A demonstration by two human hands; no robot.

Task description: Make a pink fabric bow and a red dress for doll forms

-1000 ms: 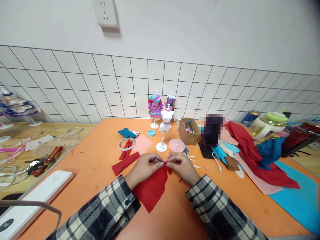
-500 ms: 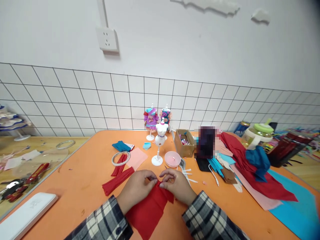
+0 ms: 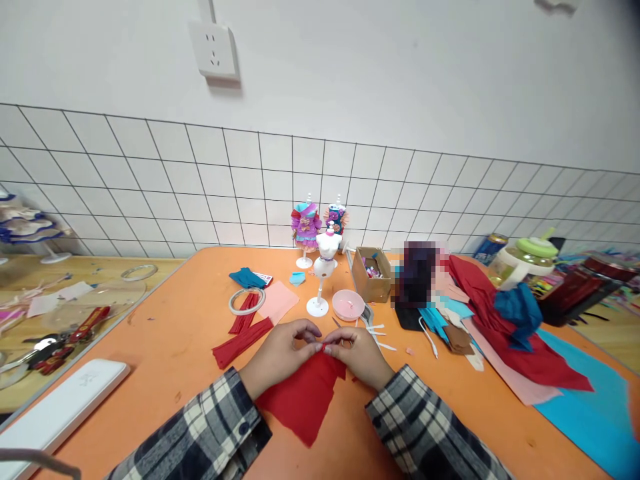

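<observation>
A piece of red fabric [image 3: 305, 403] hangs from my fingertips over the orange table, its top edge gathered into small folds. My left hand [image 3: 287, 350] pinches that gathered edge between thumb and fingers. Right beside it, my right hand [image 3: 359, 353] pinches the same edge, so the two thumbs nearly meet. The fingers hide part of the gathered edge. Just beyond my hands stands a small bare white dress form [image 3: 329, 247] on a round base. A pleated red strip [image 3: 243, 343] lies to the left of my left hand.
A pink bowl [image 3: 349, 305] and a cardboard box [image 3: 371, 287] stand behind my right hand. Two dressed mannequins, one in purple [image 3: 306, 230], are at the back. A tape roll [image 3: 247, 302] lies left, a white power bank [image 3: 65, 410] nearer. Cloth, a jug [image 3: 525, 263] and a dark bottle [image 3: 583, 290] crowd the right.
The view has tilted slightly down. My fingertips have come closer together on the red fabric's gathered edge, and its lower end has shifted up toward my hands.
</observation>
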